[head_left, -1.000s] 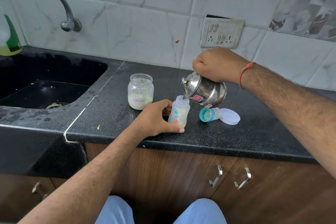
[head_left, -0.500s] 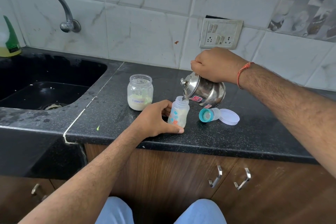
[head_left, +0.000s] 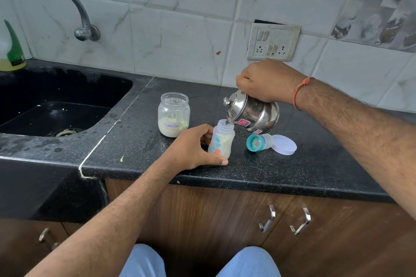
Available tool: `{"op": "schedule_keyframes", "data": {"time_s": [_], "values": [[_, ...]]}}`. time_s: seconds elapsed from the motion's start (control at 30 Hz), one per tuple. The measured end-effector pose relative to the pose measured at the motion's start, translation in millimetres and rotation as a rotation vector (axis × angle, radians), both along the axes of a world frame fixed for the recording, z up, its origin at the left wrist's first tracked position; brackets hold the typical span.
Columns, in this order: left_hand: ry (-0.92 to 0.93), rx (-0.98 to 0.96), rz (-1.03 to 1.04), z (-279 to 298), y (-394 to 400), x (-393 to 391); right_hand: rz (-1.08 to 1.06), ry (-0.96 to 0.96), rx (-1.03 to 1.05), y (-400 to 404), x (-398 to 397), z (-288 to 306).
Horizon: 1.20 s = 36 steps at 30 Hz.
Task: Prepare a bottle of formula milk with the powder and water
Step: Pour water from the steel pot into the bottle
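Near the counter's front edge, my left hand (head_left: 191, 148) wraps the baby bottle (head_left: 221, 139) while my right hand (head_left: 267, 81) grips the tilted steel kettle (head_left: 254, 113), pouring. Spout's barely over that narrow neck, so a wobble probably means overflow or spill.

The open baby bottle (head_left: 221, 139) stands upright near the counter's front edge, holding pale powder. A tilted steel kettle (head_left: 254, 114) pours water in. The open formula jar (head_left: 173, 114) stands behind it.
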State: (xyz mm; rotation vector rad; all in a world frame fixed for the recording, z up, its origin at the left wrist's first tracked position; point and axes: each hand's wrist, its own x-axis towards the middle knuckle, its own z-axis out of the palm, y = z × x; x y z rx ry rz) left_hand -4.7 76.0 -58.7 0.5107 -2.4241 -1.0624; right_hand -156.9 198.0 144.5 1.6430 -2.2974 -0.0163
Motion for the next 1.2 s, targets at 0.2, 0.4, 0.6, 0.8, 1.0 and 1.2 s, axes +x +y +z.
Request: {"op": "schedule_keyframes", "data": {"time_s": [0.2, 0.4, 0.6, 0.8, 1.0, 1.2], "values": [[0.036, 0.013, -0.003, -2.7, -0.2, 0.1, -0.003, 0.012, -0.013, 0.1, 1.1, 0.2], [0.037, 0.014, -0.005, -1.6, 0.1, -0.1, -0.003, 0.003, -0.013, 0.6, 2.3, 0.1], [0.031, 0.011, -0.004, -0.5, 1.1, 0.7, -0.006, 0.004, -0.009, 0.8, 2.9, 0.6], [0.029, 0.013, 0.0, -0.1, 1.1, 0.4, -0.009, 0.008, -0.004, -0.8, 2.3, 0.9], [0.025, 0.008, -0.003, 0.5, 1.6, 1.0, -0.005, 0.01, -0.001, -1.3, 3.1, 0.7], [0.035, 0.026, 0.002, -1.5, 0.4, 0.0, 0.004, 0.029, -0.005, -1.8, 2.8, 0.8]]}}
